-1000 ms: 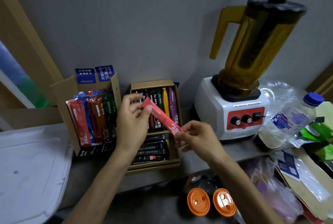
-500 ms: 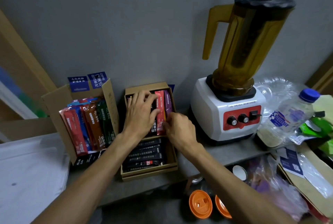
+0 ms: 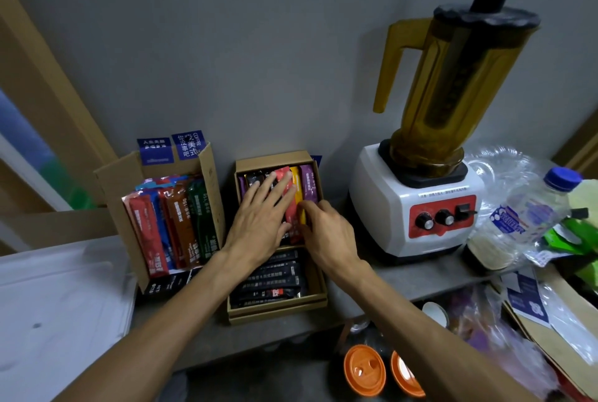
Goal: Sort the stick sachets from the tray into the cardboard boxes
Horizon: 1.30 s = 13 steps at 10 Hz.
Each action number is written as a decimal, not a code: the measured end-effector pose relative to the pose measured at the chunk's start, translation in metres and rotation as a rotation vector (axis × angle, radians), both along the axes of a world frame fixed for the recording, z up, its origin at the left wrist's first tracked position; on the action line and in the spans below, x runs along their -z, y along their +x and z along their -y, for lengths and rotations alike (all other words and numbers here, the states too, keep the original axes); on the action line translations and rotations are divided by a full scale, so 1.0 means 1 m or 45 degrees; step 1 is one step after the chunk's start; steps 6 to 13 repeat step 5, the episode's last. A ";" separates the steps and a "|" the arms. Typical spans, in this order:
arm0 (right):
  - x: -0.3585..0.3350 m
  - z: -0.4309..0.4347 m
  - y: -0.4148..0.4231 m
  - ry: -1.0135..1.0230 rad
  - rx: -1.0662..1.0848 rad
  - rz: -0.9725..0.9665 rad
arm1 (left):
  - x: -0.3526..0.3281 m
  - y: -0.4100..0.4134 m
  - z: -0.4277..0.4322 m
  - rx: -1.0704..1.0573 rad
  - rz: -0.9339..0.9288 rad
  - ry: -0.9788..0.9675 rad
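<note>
A red stick sachet (image 3: pixel 293 219) lies upright in the far compartment of the middle cardboard box (image 3: pixel 275 157), between black sachets and a yellow sachet (image 3: pixel 296 186). My left hand (image 3: pixel 262 223) rests flat on the sachets there, fingers spread. My right hand (image 3: pixel 326 235) has curled fingertips on the red sachet's lower end. Black sachets (image 3: pixel 271 278) fill the near compartment. The left cardboard box (image 3: pixel 110 181) leans open and holds several coloured sachets (image 3: pixel 168 226). The white tray (image 3: pixel 48 304) sits at the far left.
A blender (image 3: pixel 417 201) with an amber jug stands right of the boxes. A plastic bottle (image 3: pixel 530 207), bags and packets crowd the right side. Two orange lids (image 3: pixel 364 369) sit below the shelf's front edge. A grey wall is close behind.
The red sachet went from being held in the air by both hands down into the middle box. Both hands now stay on the box's far compartment.
</note>
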State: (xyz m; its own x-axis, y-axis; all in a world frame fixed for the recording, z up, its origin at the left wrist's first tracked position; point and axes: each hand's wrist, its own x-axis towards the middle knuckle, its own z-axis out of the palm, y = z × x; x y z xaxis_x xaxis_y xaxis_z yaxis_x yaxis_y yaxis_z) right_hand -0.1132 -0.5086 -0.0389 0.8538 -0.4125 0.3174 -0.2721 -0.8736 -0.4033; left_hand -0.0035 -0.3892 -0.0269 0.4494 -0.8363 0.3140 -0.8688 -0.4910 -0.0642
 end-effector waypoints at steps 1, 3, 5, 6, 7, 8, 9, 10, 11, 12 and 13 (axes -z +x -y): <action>0.003 -0.002 -0.001 -0.023 0.023 -0.018 | 0.002 0.003 0.001 0.025 -0.003 0.035; -0.003 -0.007 -0.001 -0.025 0.040 -0.060 | -0.001 -0.001 0.001 0.024 -0.011 0.048; -0.019 -0.012 -0.021 0.053 0.003 -0.043 | -0.024 -0.021 -0.017 -0.036 -0.138 -0.108; -0.019 -0.012 -0.021 0.053 0.003 -0.043 | -0.024 -0.021 -0.017 -0.036 -0.138 -0.108; -0.019 -0.012 -0.021 0.053 0.003 -0.043 | -0.024 -0.021 -0.017 -0.036 -0.138 -0.108; -0.019 -0.012 -0.021 0.053 0.003 -0.043 | -0.024 -0.021 -0.017 -0.036 -0.138 -0.108; -0.019 -0.012 -0.021 0.053 0.003 -0.043 | -0.024 -0.021 -0.017 -0.036 -0.138 -0.108; -0.019 -0.012 -0.021 0.053 0.003 -0.043 | -0.024 -0.021 -0.017 -0.036 -0.138 -0.108; -0.019 -0.012 -0.021 0.053 0.003 -0.043 | -0.024 -0.021 -0.017 -0.036 -0.138 -0.108; -0.019 -0.012 -0.021 0.053 0.003 -0.043 | -0.024 -0.021 -0.017 -0.036 -0.138 -0.108; -0.019 -0.012 -0.021 0.053 0.003 -0.043 | -0.024 -0.021 -0.017 -0.036 -0.138 -0.108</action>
